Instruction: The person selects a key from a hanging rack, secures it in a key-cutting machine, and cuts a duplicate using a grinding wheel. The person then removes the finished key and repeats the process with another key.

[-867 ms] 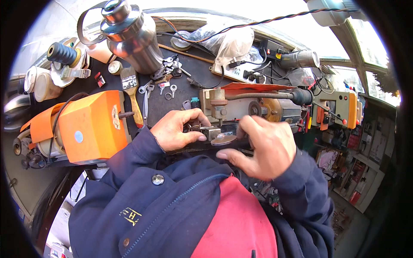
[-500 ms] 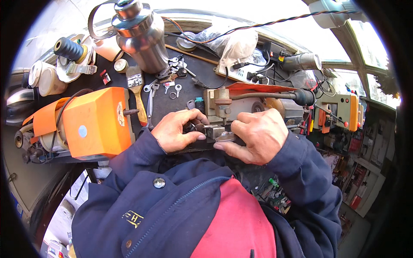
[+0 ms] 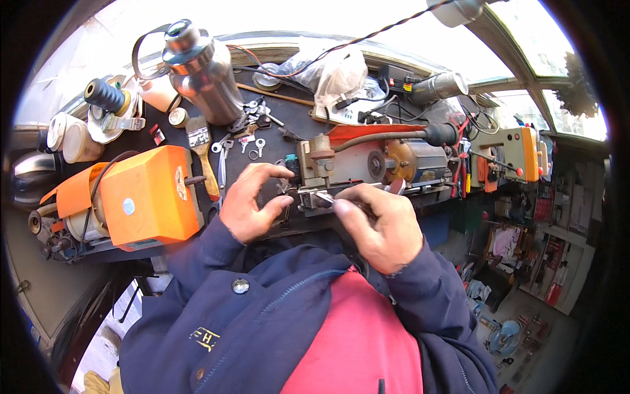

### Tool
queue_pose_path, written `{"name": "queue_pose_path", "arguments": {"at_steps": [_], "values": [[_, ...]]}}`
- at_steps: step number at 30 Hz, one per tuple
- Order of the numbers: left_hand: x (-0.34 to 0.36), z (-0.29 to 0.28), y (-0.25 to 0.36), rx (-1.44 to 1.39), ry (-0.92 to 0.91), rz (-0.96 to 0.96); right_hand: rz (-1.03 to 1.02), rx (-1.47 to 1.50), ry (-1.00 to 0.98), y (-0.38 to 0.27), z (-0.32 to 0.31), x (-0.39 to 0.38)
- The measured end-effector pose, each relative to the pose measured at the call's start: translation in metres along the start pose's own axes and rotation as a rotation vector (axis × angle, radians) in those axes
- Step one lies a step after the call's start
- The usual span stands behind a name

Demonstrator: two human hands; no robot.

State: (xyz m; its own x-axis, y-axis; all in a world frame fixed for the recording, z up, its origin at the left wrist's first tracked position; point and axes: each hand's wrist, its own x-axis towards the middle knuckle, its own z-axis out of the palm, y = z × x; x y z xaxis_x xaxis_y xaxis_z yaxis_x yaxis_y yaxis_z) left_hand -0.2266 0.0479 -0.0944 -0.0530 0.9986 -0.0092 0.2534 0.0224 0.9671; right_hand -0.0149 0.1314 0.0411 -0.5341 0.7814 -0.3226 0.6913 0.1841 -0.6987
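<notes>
My left hand [image 3: 246, 202] is beside the left end of a key-cutting machine [image 3: 354, 161], thumb and fingers spread apart with nothing gripped. Just right of it is the machine's small metal clamp [image 3: 308, 197]. Bent over the clamp, my right hand [image 3: 387, 226] pinches a small silver metal piece [image 3: 325, 198] between thumb and fingers, its tip at the jaws; its exact kind cannot be made out. A flat reddish-brown end [image 3: 397, 186] shows above the right knuckles. Behind the clamp are the machine's round wheel [image 3: 376, 164] and its brass-coloured motor [image 3: 403, 161].
An orange-covered machine [image 3: 147, 200] stands left. Behind it lie a paintbrush [image 3: 205, 161], loose keys [image 3: 252, 118] and a tall steel flask [image 3: 207, 85]. A power strip [image 3: 341, 111] with cables is at the back. A beige machine [image 3: 505, 157] stands right.
My left fingers have come away from the clamp and opened. My right hand has drawn back and lower, showing the clamp, wheel and motor. The view has turned slightly.
</notes>
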Motion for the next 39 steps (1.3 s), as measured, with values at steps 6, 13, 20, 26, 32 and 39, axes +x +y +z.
{"name": "queue_pose_path", "arguments": {"at_steps": [6, 13, 20, 26, 32, 39], "values": [[-0.029, 0.016, 0.04, -0.23, 0.116, -0.028, 0.332, 1.003, -0.045, 0.032, -0.015, -0.034], [-0.036, 0.064, 0.072, -0.459, -0.384, -0.258, 0.224, 1.344, 0.02, 0.075, 0.006, -0.047], [-0.031, 0.113, 0.095, -0.568, -0.192, -0.318, 0.177, 1.189, -0.058, 0.1, -0.013, -0.05], [-0.029, 0.157, 0.115, -0.152, 0.116, -0.186, 0.174, 1.12, -0.164, 0.132, -0.038, -0.047], [-0.025, 0.201, 0.114, -0.619, 0.408, -0.316, 0.025, 1.1, -0.33, 0.158, -0.053, -0.04], [-0.028, 0.226, 0.097, -0.765, 0.519, -0.33, -0.164, 0.801, -0.363, 0.163, -0.05, -0.027]]}}
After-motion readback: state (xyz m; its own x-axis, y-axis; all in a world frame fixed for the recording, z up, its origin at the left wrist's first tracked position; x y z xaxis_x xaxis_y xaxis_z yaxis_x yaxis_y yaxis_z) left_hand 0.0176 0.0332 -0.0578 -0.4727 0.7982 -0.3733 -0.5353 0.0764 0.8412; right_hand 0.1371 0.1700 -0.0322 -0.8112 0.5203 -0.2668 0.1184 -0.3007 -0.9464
